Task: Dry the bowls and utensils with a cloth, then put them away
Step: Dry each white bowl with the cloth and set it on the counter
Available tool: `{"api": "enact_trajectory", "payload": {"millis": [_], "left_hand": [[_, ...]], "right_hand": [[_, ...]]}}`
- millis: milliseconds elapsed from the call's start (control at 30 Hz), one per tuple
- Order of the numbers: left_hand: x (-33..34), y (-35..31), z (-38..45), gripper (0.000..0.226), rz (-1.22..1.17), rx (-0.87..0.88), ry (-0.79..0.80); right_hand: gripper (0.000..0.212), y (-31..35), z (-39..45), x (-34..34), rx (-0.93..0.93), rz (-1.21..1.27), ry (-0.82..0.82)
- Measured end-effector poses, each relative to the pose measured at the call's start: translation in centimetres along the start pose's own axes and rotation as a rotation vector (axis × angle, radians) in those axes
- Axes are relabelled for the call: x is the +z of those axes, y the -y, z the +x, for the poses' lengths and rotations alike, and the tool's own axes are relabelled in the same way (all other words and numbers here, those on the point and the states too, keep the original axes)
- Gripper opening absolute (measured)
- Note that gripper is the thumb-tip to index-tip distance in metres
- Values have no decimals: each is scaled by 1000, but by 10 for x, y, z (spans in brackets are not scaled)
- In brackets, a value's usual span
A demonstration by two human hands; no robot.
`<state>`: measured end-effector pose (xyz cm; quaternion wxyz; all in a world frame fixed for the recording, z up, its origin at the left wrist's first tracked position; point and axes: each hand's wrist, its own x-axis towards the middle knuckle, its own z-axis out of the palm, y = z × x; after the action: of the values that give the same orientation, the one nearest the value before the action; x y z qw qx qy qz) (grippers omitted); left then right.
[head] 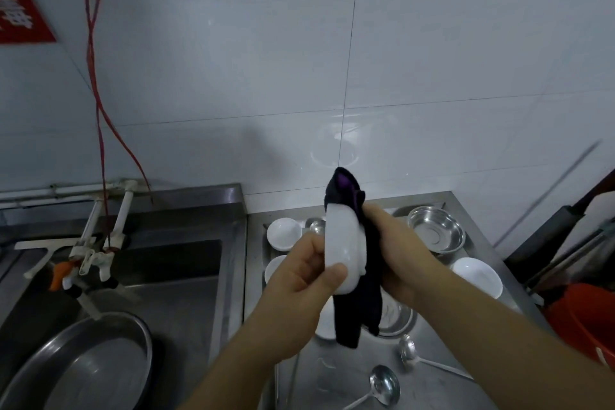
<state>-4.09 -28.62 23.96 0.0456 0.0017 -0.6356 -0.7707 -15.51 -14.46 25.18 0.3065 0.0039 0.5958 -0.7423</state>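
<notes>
White ceramic bowl (344, 250), held on edge above the steel counter (442, 386), is the piece you are drying. Your left hand (304, 271) pinches its rim, thumb on the near face and fingers curled behind, which turns the hollow toward your right hand (396, 253). That hand is wrapped in the dark cloth (361, 303) and grips it against the bowl; the fabric bunches over the upper rim and hangs loose below, so the fingertips themselves are hidden. Holding the bowl upright and clear of the counter probably lets you turn it against the cloth and reach both faces. Below and behind, the remaining ware waits on the counter: a small white bowl (284, 232), another white bowl (275, 268) partly hidden by your left hand, a larger white bowl (477, 276) at the right, a steel bowl (436, 232) near the wall, and a further steel dish (396, 318) under the hanging cloth. Two steel ladles (382, 388) lie nearest you, well apart from the bowls. To the left, a sink (186, 263) holds a large metal basin (83, 363) under the tap (90, 260). By this layout, most pieces appear not yet put away.
</notes>
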Motion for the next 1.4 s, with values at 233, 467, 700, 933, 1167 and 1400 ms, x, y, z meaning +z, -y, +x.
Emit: {"api": "enact_trajectory", "payload": {"millis": [233,467,700,933,1167,1400], "left_hand": [[-3,-4,3,14,7,6,67],[6,-4,10,36,-110,-152,-103],[1,0,6,37,-37,-143,-127],[5,-2,4,28,219,-31,16],[-6,-10,15,48,174,-101,57],[-7,-14,14,22,312,-95,20]], "right_hand": [[40,-3,-6,3,-97,158,-39],[29,-10,-8,13,-129,18,-23],[37,-8,-10,10,-120,-12,-12],[48,-16,-11,5,287,312,6],[50,-8,-9,7,177,272,-108],[44,-4,-14,15,156,206,-127]]}}
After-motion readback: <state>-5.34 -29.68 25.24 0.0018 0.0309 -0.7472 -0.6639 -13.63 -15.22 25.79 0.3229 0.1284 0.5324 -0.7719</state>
